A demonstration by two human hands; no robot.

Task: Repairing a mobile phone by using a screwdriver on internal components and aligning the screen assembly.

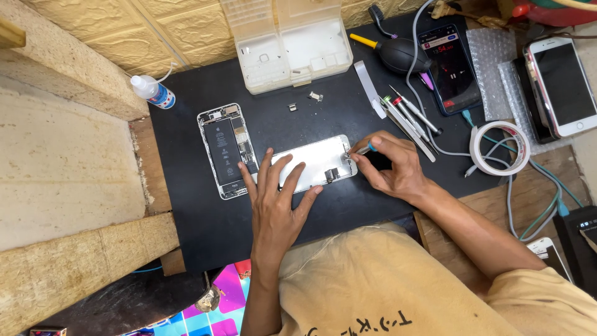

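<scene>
Right hand (388, 165) beside spare screwdrivers (407, 118)

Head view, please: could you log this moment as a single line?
left hand: flat on white screen panel | right hand: small screwdriver at panel's end | opened phone body: beside panel | black mat

lit dark phone screen (449, 65) far right; blank white-framed phone screen (564, 83) beside it.

matt black mat (205, 218), rough wooden bench (62, 168)
</scene>
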